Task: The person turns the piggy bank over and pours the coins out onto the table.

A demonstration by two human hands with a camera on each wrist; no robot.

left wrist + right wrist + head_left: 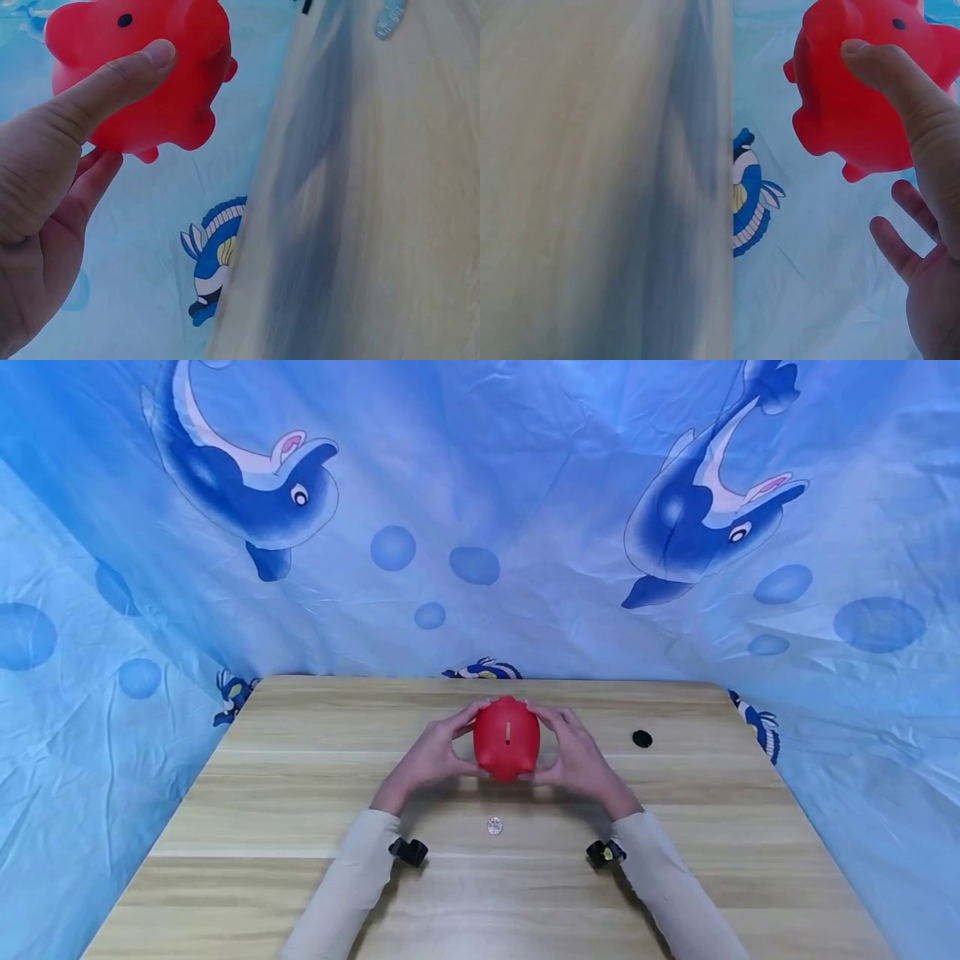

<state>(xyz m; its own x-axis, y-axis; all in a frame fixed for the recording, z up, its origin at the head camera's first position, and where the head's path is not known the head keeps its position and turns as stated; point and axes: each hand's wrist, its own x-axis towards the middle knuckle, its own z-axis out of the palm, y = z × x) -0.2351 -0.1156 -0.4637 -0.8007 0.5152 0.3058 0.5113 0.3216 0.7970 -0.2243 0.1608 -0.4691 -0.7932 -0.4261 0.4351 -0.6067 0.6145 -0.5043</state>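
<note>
A red piggy bank [507,739] with a narrow slot in its top is held between both hands, above the wooden table. My left hand [435,753] grips its left side; in the left wrist view the thumb lies along the red piggy bank [150,82] and other fingers reach beneath it. On the opposite side my right hand [577,762] grips it too, thumb pressed on the piggy bank [855,105] in the right wrist view, with two fingers visible below. A silver coin [495,826] lies on the table between the forearms.
A small black disc [642,738] lies on the wooden table [300,793], right of the hands. Behind and around the table hangs a blue cloth [525,468] printed with dolphins. Each wrist carries a small black camera, the left camera [408,852] and the right camera [604,853].
</note>
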